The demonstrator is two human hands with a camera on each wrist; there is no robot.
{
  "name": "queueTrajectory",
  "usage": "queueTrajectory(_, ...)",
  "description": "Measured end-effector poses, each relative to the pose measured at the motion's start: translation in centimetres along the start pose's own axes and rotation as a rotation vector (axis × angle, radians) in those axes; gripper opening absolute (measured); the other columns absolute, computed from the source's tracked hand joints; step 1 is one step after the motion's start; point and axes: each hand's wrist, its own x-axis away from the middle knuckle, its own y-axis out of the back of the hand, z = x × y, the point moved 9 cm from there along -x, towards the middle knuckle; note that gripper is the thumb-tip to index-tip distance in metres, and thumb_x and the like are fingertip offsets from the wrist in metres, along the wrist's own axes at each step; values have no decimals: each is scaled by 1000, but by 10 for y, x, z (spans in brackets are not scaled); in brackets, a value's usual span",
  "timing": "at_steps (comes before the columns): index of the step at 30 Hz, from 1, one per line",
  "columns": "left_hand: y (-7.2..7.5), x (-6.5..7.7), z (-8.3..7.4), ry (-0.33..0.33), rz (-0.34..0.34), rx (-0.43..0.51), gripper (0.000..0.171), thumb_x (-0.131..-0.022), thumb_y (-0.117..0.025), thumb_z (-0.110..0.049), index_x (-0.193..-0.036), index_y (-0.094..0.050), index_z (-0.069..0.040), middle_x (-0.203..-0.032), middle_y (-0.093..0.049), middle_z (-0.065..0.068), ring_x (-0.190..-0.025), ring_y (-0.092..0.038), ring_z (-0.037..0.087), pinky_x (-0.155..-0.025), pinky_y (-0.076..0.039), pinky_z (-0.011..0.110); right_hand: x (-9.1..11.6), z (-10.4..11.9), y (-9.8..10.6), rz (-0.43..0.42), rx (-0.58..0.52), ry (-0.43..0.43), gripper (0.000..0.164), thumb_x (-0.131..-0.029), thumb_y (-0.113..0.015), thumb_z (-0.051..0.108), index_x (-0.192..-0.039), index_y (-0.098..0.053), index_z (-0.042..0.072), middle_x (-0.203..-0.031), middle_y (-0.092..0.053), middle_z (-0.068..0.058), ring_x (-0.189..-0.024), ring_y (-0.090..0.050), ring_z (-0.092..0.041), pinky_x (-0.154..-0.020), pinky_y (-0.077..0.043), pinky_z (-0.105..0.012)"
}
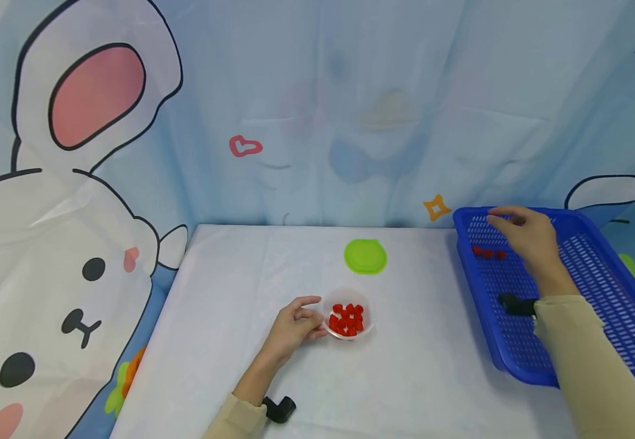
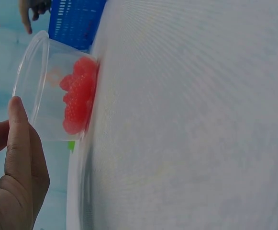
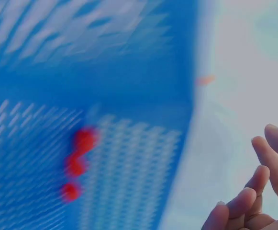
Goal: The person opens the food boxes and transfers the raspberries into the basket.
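Observation:
A clear plastic cup [image 1: 372, 316] stands on the white table, its bottom covered with several small red raspberry-like pieces [image 2: 81, 96]. At the cup's left side is my left hand [image 1: 294, 326]; one straight finger touches the rim in the left wrist view. High over the far left part of a blue basket [image 1: 473, 305], my right hand [image 1: 528, 235] has loosely bent fingers. Thumb and index tips lie close together in the right wrist view, with nothing visible between them. Three red pieces [image 3: 75, 165] sit in a row inside the basket, below and left of this hand.
A round green lid [image 1: 365, 256] lies on the table [image 1: 240, 274] behind the cup. The basket stands at the right, its mesh walls raised. A printed blue curtain [image 1: 317, 122] hangs along the back. Black wrist mounts [image 1: 280, 410] stick out from both sleeves.

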Motion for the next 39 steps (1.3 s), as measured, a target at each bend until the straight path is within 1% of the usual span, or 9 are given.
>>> queueTrajectory(2, 0, 0, 0, 0, -2, 3, 43, -95, -69, -4, -136, -54, -2, -97, -64, 13, -84, -68, 21, -81, -61, 38, 11, 23, -2, 12, -16, 37, 62, -97, -57, 55, -137, -60, 7, -108, -47, -11, -66, -43, -24, -47, -36, -35)
queueTrajectory(6, 0, 0, 0, 2, 0, 11, 44, -95, -69, -4, -136, -54, -2, -97, -64, 13, -85, -68, 22, -81, -61, 39, 33, 56, -14, 51, -43, 105, 59, -96, -61, 55, -133, -63, 10, -95, -47, -9, -53, -37, -19, -41, -32, -35)
queueTrajectory(9, 0, 0, 0, 3, 2, 11, 44, -95, -68, -3, -136, -54, -2, -97, -64, 13, -85, -68, 21, -81, -61, 39, 48, 73, -29, 86, -57, 163, 52, -97, -62, 49, -131, -64, 9, -89, -48, -10, -56, -38, -20, -42, -31, -34)
queueTrajectory(17, 2, 0, 0, -6, -2, -3, 44, -95, -68, -3, -137, -53, -2, -98, -64, 14, -85, -68, 21, -81, -61, 38, 83, 110, -77, 157, -121, 340, 30, -98, -67, 34, -118, -72, 11, -92, -52, -8, -65, -44, -22, -46, -38, -29)
queueTrajectory(21, 3, 0, 1, 1, -7, 0, 44, -95, -68, -3, -137, -54, -2, -98, -64, 14, -85, -68, 21, -81, -61, 37, 93, 115, -110, 225, -199, 381, 23, -96, -71, 26, -113, -74, 11, -89, -53, -8, -67, -44, -23, -49, -37, -28)
queueTrajectory(26, 1, 0, 0, -1, 2, 3, 44, -95, -67, -2, -137, -53, 0, -98, -64, 14, -85, -67, 21, -81, -61, 38, 101, 106, -157, 362, -279, 349, 23, -93, -75, 21, -111, -75, 8, -92, -55, -10, -74, -44, -26, -54, -36, -27)
queueTrajectory(30, 0, 1, -1, 0, 4, 6, 44, -95, -67, -1, -137, -53, 1, -97, -64, 14, -84, -67, 21, -81, -61, 38, 110, 100, -191, 478, -273, 326, 24, -91, -76, 24, -111, -76, 10, -98, -56, -9, -83, -45, -27, -60, -38, -29)
queueTrajectory(35, -1, 1, -2, 2, 1, 4, 43, -96, -67, -2, -136, -53, 1, -97, -64, 14, -84, -68, 20, -80, -61, 37, 119, 101, -219, 573, -266, 374, 17, -91, -75, 22, -107, -78, 16, -105, -63, -3, -100, -47, -29, -71, -42, -34)
queueTrajectory(39, -2, 2, -3, 1, 5, 8, 43, -96, -67, -1, -137, -52, 2, -97, -64, 13, -84, -68, 20, -81, -61, 38, 125, 104, -234, 627, -287, 446, 14, -92, -73, 16, -105, -79, 12, -107, -69, 0, -103, -48, -31, -73, -44, -33)
